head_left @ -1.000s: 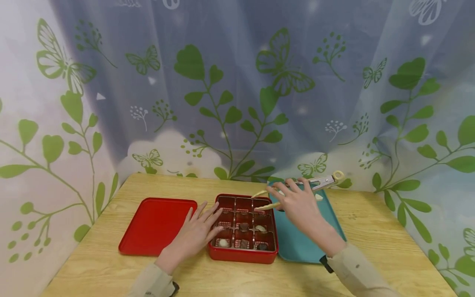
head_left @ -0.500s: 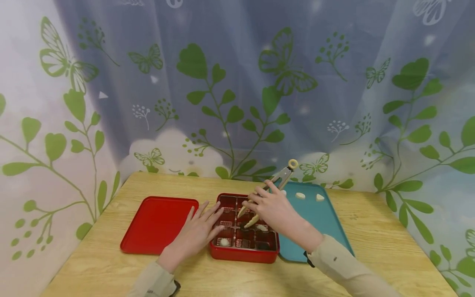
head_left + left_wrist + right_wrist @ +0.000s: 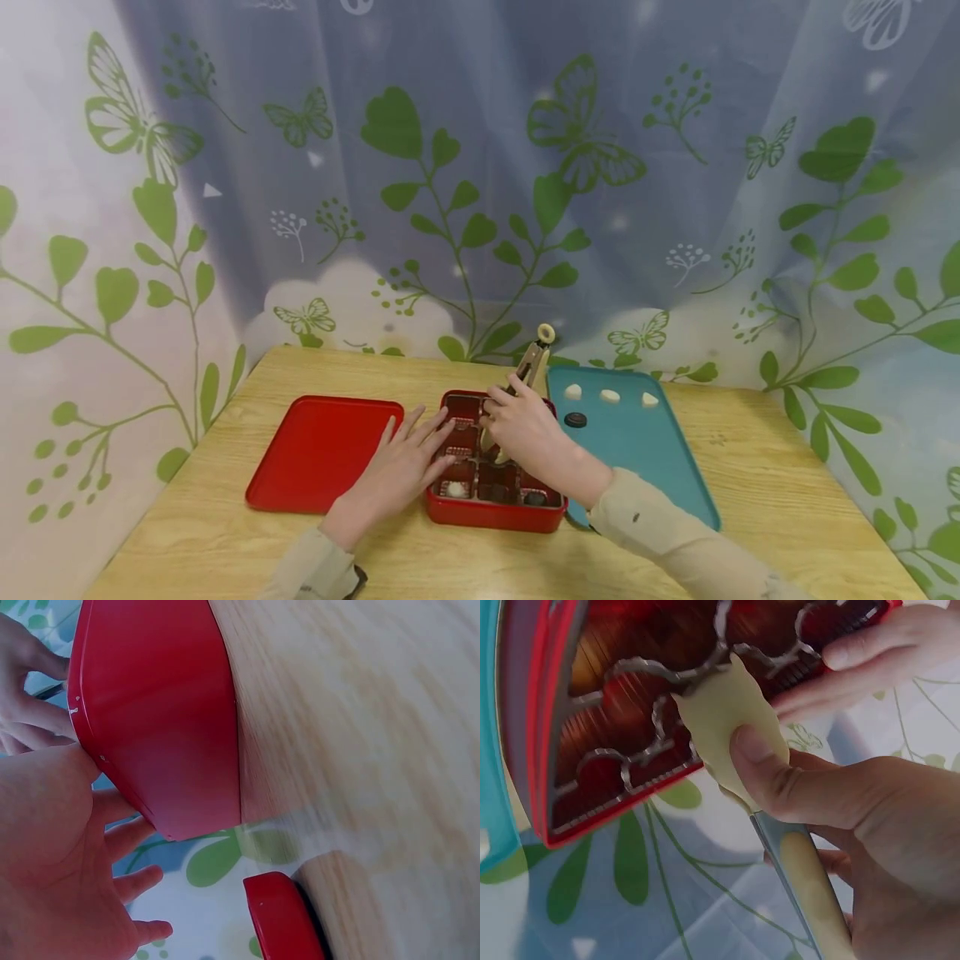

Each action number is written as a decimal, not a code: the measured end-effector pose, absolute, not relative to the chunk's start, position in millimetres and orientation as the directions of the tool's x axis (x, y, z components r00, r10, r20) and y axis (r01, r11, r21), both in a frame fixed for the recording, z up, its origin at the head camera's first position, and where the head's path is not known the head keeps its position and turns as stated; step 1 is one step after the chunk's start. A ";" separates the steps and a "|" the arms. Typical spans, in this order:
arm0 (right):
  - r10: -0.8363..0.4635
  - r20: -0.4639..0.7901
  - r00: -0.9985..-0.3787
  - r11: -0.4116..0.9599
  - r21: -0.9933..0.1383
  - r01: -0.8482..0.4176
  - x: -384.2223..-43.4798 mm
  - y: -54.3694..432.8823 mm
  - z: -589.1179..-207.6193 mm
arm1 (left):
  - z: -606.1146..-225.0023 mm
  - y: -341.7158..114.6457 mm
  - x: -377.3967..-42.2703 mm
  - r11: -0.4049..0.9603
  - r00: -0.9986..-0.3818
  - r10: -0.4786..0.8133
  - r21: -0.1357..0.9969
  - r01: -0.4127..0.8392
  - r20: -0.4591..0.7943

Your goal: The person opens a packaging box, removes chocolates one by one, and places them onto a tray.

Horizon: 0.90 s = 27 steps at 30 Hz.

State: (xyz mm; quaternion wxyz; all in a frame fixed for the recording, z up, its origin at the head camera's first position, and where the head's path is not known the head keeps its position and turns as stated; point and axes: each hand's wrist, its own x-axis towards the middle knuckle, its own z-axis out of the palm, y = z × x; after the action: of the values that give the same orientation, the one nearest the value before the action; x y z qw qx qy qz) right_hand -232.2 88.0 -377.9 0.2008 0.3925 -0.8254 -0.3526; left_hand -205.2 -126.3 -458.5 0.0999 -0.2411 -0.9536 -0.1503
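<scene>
My right hand grips yellow-tipped tongs over the red box. The tong tips reach down into its middle compartments, and in the right wrist view my thumb presses on the broad tong head. Whether the tips pinch anything is hidden. With spread, straight fingers, my left hand rests at the box's left rim. Front compartments hold a white chocolate, a dark one in shadow, and a round dark one. My right hand covers the right-hand compartments behind them.
A red lid lies left of the box. On the right is a blue tray, partly behind the box, with white pieces in a row and a round black piece. A patterned curtain hangs behind the table.
My right hand has swung the tongs left from the tray side and lowered their tips into the box's middle. Their arms have come closer together. The left hand has stayed at the rim.
</scene>
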 end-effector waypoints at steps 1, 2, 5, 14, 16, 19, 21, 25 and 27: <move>-0.785 0.052 -0.618 0.448 0.736 -0.508 -232.5 87.3 -380.0 | -458.6 -126.1 -205.3 0.839 -0.863 0.431 0.235 0.490 0.263; -0.781 0.051 -0.623 0.454 0.732 -0.509 -232.9 86.9 -381.7 | -458.7 -126.0 -205.4 0.841 -0.864 0.431 0.232 0.489 0.260; -0.774 0.054 -0.631 0.465 0.724 -0.509 -233.1 88.1 -384.8 | -459.1 -125.3 -205.5 0.840 -0.864 0.430 0.234 0.489 0.263; -0.753 0.188 -0.631 0.578 0.648 -0.496 -228.3 115.7 -376.0 | -458.9 -123.8 -205.9 0.842 -0.864 0.432 0.227 0.489 0.258; -0.748 0.246 -0.616 0.615 0.606 -0.504 -227.4 124.7 -375.3 | -458.7 -124.1 -206.0 0.843 -0.865 0.433 0.225 0.488 0.254; -0.748 0.328 -0.577 0.648 0.547 -0.529 -226.4 136.4 -377.7 | -458.3 -124.7 -205.8 0.845 -0.868 0.431 0.227 0.485 0.247; -0.754 0.363 -0.547 0.651 0.521 -0.551 -225.9 142.9 -380.5 | -458.1 -125.1 -205.7 0.846 -0.869 0.430 0.229 0.482 0.244; -0.748 0.418 -0.515 0.663 0.482 -0.573 -224.6 153.9 -385.9 | -457.8 -125.2 -205.1 0.844 -0.870 0.428 0.237 0.482 0.245; -0.738 0.437 -0.514 0.675 0.464 -0.574 -223.6 159.8 -387.9 | -457.6 -124.9 -204.9 0.842 -0.870 0.428 0.241 0.483 0.246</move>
State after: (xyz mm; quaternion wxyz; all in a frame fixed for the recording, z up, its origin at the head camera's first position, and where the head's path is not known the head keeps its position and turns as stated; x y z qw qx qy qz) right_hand -223.6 159.8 -387.9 0.3123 0.3812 -0.8602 -0.1314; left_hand -204.9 -124.9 -457.6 0.0917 -0.2384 -0.9553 -0.1492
